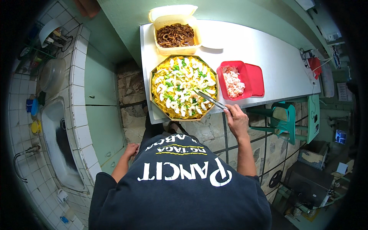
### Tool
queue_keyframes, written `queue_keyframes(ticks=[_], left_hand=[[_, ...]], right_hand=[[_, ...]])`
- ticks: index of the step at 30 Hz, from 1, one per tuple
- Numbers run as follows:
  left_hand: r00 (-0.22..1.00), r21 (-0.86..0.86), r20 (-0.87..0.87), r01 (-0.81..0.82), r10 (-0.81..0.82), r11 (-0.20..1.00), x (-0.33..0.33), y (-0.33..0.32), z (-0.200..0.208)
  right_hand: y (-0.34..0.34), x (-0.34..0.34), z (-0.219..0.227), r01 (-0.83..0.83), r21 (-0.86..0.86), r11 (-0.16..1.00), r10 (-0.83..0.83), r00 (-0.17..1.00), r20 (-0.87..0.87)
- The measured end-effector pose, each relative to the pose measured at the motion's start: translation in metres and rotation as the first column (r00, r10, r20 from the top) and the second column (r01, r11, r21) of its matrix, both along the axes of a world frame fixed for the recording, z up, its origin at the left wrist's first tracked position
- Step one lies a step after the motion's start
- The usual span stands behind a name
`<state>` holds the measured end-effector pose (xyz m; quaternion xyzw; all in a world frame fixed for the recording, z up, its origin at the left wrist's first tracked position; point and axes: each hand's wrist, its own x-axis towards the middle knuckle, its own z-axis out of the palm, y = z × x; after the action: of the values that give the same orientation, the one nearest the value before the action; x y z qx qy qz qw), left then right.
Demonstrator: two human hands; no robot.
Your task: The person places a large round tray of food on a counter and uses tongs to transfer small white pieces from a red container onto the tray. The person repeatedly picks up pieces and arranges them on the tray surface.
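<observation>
Metal tongs [212,100] are gripped in my right hand [236,118], their tips reaching over the right part of an octagonal tray [152,99]. Yellow noodles fill that tray, topped with white sliced pieces, green chopped leaves and some shrimp-like bits [174,104]. Whether the tong tips pinch a piece is too small to tell. To the right sits a red plastic container [248,86] partly filled with peeled pinkish shrimp [233,82]. Down at my left side, away from the table, hangs my left hand [132,148], its fingers curled and partly hidden by my shirt.
Behind the tray stands a cream tub [176,50] of dark brown strips, its lid [172,12] tilted up at the back. A red lid [258,79] lies beside the red container. A green plastic chair [283,120] is under the table's right side. At left is a sink [57,142].
</observation>
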<state>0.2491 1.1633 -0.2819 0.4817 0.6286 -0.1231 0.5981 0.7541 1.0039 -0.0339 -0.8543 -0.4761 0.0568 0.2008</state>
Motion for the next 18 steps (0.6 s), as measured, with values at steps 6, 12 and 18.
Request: queue_keyframes(ticks=[6,12,18], left_hand=[[0.998,0.008,0.055,-0.044,0.043,0.999,-0.009,-0.002,-0.009],[0.994,-0.033,0.072,-0.08,0.082,0.996,-0.011,-0.001,-0.022],[0.996,-0.04,0.041,-0.078,0.08,0.996,-0.007,0.003,-0.021]], right_hand=[[0.012,-0.009,-0.01,-0.049,-0.03,0.998,0.051,0.997,0.06],[0.013,-0.004,-0.01,-0.023,0.011,1.0,0.023,1.0,0.018],[0.002,0.027,-0.002,0.143,0.235,0.961,-0.104,0.98,-0.172]])
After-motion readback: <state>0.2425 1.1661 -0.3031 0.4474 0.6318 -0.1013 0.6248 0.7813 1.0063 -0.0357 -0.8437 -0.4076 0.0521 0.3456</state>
